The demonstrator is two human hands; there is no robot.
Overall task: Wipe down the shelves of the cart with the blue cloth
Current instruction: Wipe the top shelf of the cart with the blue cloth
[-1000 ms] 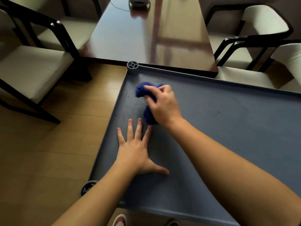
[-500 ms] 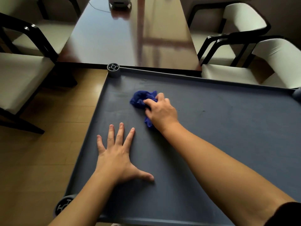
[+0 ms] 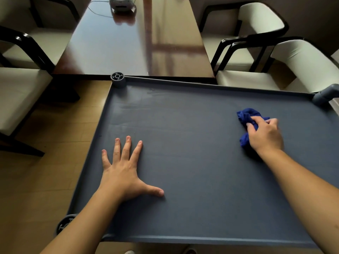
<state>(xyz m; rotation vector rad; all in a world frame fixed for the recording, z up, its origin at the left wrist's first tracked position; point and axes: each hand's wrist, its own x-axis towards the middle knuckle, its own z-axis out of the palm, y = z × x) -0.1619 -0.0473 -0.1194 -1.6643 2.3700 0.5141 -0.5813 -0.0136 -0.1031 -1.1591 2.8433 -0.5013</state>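
The cart's grey top shelf (image 3: 192,143) fills the middle of the view, with a raised rim and round corner posts. My right hand (image 3: 264,134) grips the bunched blue cloth (image 3: 245,118) and presses it on the shelf near the far right corner. My left hand (image 3: 124,169) lies flat on the shelf near its left edge, fingers spread, holding nothing. A faint wiped streak shows near the far left corner.
A glossy brown table (image 3: 132,39) butts against the shelf's far edge, with a small grey device (image 3: 122,3) at its far end. White chairs with black frames stand at left (image 3: 18,92) and right (image 3: 275,57). Wooden floor (image 3: 45,171) lies left of the cart.
My right hand has swept the blue cloth across the shelf from the far left area to the far right. The left hand stays flat in place.
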